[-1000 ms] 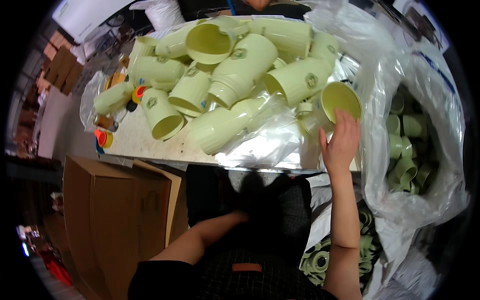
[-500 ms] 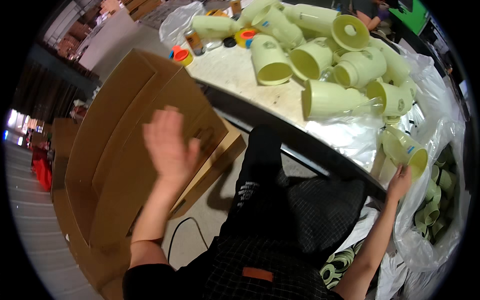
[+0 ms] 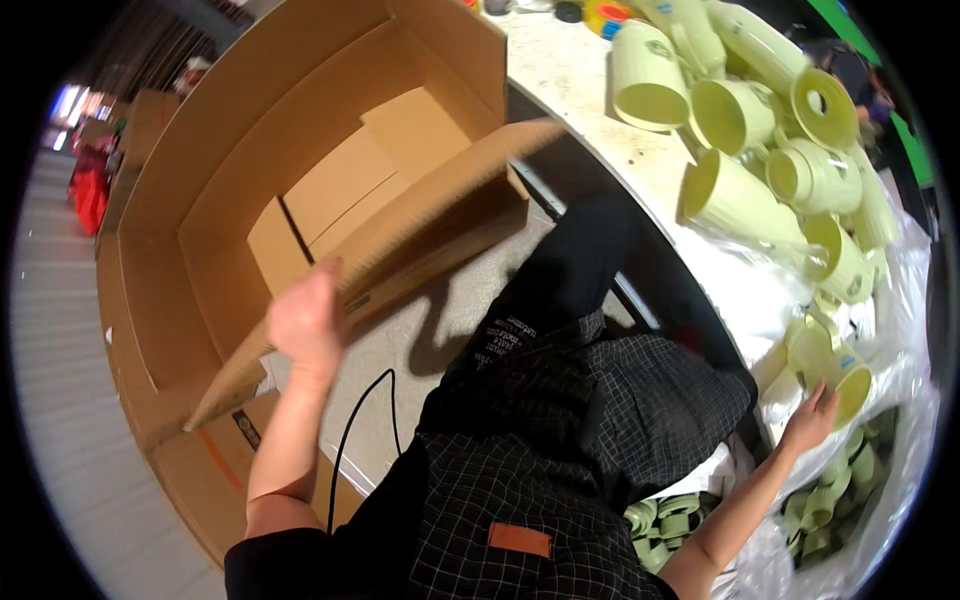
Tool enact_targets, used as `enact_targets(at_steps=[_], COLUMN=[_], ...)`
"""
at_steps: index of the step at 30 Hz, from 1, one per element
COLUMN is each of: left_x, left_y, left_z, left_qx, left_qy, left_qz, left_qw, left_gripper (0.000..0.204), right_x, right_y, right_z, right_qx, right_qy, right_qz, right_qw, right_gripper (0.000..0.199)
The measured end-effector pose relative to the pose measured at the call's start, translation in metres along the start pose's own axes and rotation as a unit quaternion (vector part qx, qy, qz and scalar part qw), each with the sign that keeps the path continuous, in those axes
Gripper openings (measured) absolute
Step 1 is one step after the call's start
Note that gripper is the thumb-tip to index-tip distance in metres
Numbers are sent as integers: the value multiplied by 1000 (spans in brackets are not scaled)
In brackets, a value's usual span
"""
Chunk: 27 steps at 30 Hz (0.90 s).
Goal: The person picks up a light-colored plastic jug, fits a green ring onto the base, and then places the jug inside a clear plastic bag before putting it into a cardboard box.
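Flap (image 3: 440,205), head view: long brown corrugated cardboard, its edge gripped in the curled fingers of the left hand (image 3: 308,318); swinging it aside looked like the step in hand.
Cylinder (image 3: 815,352): pale-green hollow plastic, rim pinched by the right hand's fingers (image 3: 822,398), near the whitish flat worktop's (image 3: 640,165) right end.
Box (image 3: 230,185): wide brown cardboard, top open; the next move seemed to call for holding the flap clear.
Worktop: bore heaped pale-green plastic cylinders (image 3: 735,195).
Bag (image 3: 912,365): translucent plastic, holding curved green pieces (image 3: 822,505).
Floor (image 3: 475,300): grey, with thin black cable (image 3: 337,472).
Room: red cloth-like thing (image 3: 88,202), far left.
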<state>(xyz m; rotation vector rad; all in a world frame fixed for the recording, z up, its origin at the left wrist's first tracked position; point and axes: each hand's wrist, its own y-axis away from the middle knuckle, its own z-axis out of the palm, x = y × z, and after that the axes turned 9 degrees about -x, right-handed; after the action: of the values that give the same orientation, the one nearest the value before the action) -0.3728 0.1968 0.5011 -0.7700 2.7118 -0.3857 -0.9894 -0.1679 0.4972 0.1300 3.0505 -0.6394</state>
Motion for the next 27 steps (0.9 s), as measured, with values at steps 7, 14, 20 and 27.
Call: enact_targets(at_steps=[7,14,20,27], left_x=[35,-28,-3,8], left_y=[23,-133,-87,-89], left_z=[71,111,155,126], left_qx=[-383,-522,-334,-309], left_qy=[246,192,108,122], left_qz=[-114,-15,-51,-16], left_qw=[883,831,935,943], left_gripper=[65,77,64,59], right_x=[1,20,9,-3], right_y=[13,37,52,66], right_z=[-22,8,-4,2], right_qx=[-86,-67,-51,-31], right_qy=[-76,-130,-82,-161], right_qz=[-23,14,13,56], right_qw=[993,989,995,985], right_gripper=[45,45,42,36])
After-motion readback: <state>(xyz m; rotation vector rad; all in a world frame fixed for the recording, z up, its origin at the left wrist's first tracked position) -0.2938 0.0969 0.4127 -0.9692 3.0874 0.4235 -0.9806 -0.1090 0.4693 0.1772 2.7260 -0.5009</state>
